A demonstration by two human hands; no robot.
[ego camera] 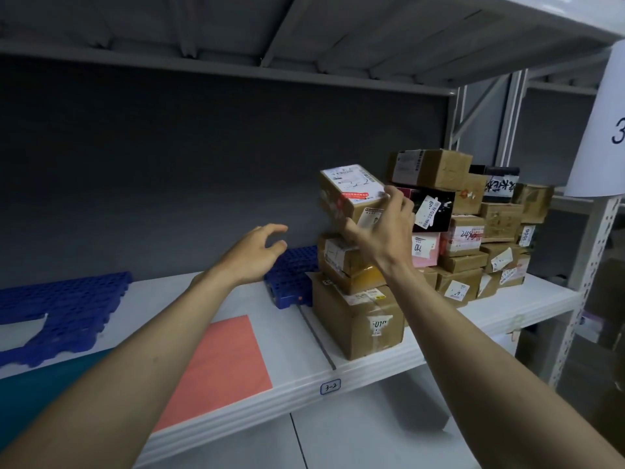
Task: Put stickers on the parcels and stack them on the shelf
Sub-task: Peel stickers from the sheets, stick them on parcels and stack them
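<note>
A small brown cardboard parcel [348, 192] with a white label on top is tilted above a stack of two brown parcels [355, 299] on the white shelf [291, 336]. My right hand [382, 231] grips this tilted parcel, thumb under its near corner and fingers over its right edge. My left hand [253, 253] hovers over the shelf to the left of the stack, fingers loosely curled, holding nothing. Several more labelled parcels [473, 228] are piled to the right of the stack.
Blue plastic grid mats [64, 309] lie at the back of the shelf, one [291, 279] behind the left hand. A pink sheet [220, 363] and a teal sheet [37, 384] lie at the front. A white upright post [588, 275] stands at right.
</note>
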